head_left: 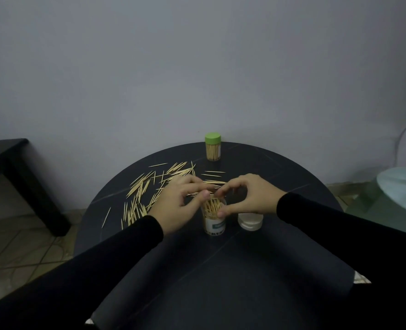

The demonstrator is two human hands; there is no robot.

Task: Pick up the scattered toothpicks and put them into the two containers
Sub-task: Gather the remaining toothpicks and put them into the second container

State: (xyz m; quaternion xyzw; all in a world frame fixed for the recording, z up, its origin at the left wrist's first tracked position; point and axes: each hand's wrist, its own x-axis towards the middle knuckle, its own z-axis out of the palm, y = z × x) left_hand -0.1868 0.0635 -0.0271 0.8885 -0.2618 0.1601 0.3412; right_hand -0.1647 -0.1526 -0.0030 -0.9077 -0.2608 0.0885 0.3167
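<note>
Fingers [198, 185] of left hand [178, 206] seemingly pinching toothpicks over open jar [214, 217], right hand [247, 198] curled steadying its rim; capped jar [213, 146] full, scattered toothpicks [147, 189] left.

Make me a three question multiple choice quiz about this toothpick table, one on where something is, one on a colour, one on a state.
1. Where do most scattered toothpicks lie on the round table?
A. Beside the left hand, on its outer side
B. Beside the right sleeve
C. On the floor

2. What colour is the lid of the far container?
A. Red
B. Green
C. Black

3. What state is the near container, between the hands, in?
A. Capped and empty
B. Tipped over
C. Open, upright, holding toothpicks

Answers: 1 A, the loose pile spreads out past the left hand. 2 B, its cap is bright green. 3 C, it stands uncapped with sticks inside, the right hand against its rim.
</note>
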